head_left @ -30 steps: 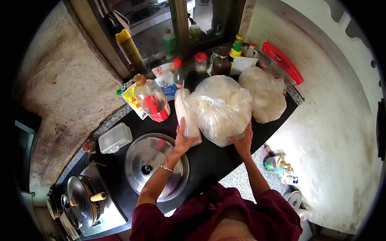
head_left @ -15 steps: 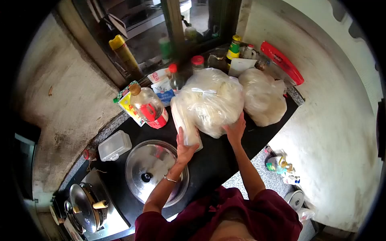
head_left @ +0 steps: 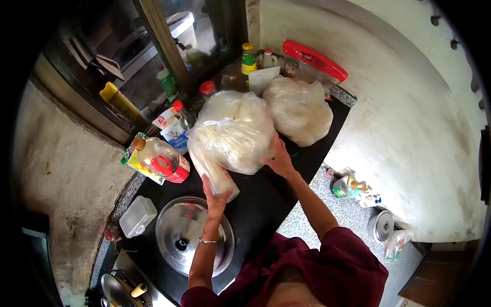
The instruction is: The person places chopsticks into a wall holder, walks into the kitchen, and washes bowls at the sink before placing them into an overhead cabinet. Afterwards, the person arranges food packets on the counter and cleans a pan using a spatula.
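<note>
A large tied clear plastic bag (head_left: 235, 130) with pale, bulky contents rests on the black counter. My right hand (head_left: 280, 159) grips its right side, thumb at the near edge and fingers up along the plastic. A long white packet (head_left: 217, 176) leans beside the bag's left side, and my left hand (head_left: 216, 198) is wrapped round its near end. Just below that hand lies a round metal lid (head_left: 176, 225) with a black knob. Another plastic bag (head_left: 299, 112) stands to the right of the large one. What both bags contain cannot be made out.
A big oil bottle (head_left: 169, 161) and a clear plastic box (head_left: 138, 216) are at the left. Along the window stand a red-lidded jar (head_left: 207, 89) and a yellow-capped bottle (head_left: 248, 61). A red-edged box (head_left: 314, 59) is at the back right. A pan (head_left: 117, 291) sits lower left.
The view has turned and shifted, so the counter's things appear further left. Both hands keep their places, left at the white packet and right at the large bag.
</note>
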The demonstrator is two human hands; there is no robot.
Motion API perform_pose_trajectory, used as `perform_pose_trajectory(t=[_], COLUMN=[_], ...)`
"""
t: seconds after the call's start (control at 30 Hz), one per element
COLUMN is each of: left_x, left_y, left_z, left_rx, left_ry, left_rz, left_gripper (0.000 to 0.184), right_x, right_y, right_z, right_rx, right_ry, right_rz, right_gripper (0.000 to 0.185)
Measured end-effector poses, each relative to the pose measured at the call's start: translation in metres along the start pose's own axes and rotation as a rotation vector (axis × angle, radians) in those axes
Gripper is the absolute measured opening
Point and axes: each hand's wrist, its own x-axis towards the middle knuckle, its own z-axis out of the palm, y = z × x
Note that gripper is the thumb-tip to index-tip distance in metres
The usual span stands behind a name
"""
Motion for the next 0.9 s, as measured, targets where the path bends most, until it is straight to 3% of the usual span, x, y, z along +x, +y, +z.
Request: perform_pose_trajectory(t=[0.07,0.13,0.2,0.27,0.37,0.4,0.47,0.63,0.73,0.83,0.9], left_x=[-0.009,-0.011,-0.016,-0.026,-0.036,-0.036,-0.039,-0.043,-0.033,-0.025,-0.027], left_y=[0.013,0.028,0.032,0.047,0.056,0.054,0.039,0.041,0.011,-0.009,-0.008], left_z=[-0.005,-0.003,-0.008,-0.012,-0.011,-0.011,-0.012,0.004,0.01,0.016,0.016], left_rx=[-0.033,-0.129,-0.191,0.14,0.158,0.232,0.131,-0.173,-0.094,0.272,0.264], left_ry=[-0.028,-0.048,-0.085,-0.011,-0.01,-0.028,-0.038,-0.02,-0.036,0.077,0.096], left_rz=[-0.024,-0.045,-0.048,-0.146,-0.191,-0.206,-0.188,-0.192,-0.105,0.074,-0.019], left_gripper=[0.107,0.109,0.11,0.11,0.11,0.11,0.11,0.109,0.108,0.102,0.1], right_x=[-0.016,-0.028,-0.032,-0.032,-0.03,-0.022,-0.006,0.031,0.038,0.052,0.054], right_y=[0.005,-0.003,0.018,0.04,0.127,0.121,0.094,0.083,0.094,0.121,0.116], right_z=[-0.021,-0.052,-0.075,-0.084,-0.056,-0.058,-0.055,-0.049,-0.053,-0.053,-0.07], right_rx=[-0.132,0.119,0.018,-0.016,-0.063,-0.063,0.73,0.636,0.711,0.847,0.824], right_ry=[0.032,0.142,0.344,0.433,0.474,0.477,0.289,0.303,0.234,0.187,0.1], right_rz=[-0.118,0.194,0.277,0.429,0.373,0.363,0.646,0.687,0.678,0.7,0.718], right_gripper=[0.078,0.061,0.075,0.087,0.088,0.088,0.077,0.069,0.063,0.055,0.052])
